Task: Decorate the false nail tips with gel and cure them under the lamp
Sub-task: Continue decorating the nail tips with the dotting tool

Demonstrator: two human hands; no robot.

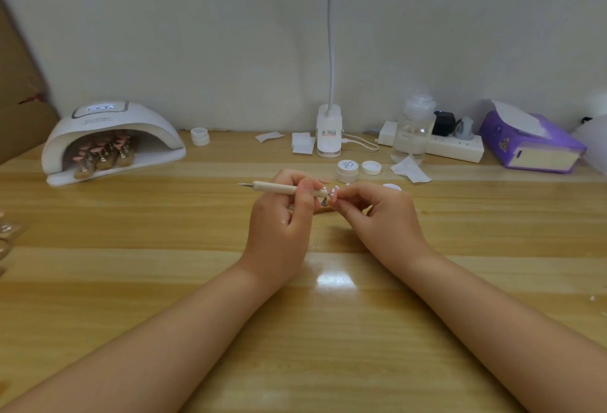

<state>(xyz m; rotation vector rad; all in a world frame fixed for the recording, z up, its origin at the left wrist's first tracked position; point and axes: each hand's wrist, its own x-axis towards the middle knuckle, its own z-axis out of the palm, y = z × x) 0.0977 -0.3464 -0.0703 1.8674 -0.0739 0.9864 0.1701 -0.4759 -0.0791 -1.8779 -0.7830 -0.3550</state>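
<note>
Head view: nail tip (334, 191) btwn both hands (331, 212).

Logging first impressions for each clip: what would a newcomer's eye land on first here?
The two hands meeting at the table's centre: the left hand grips a wooden dotting tool, and the right hand pinches a small nail tip against its end. Next, the white curing lamp at far left, with nail tips on stands inside.
</note>
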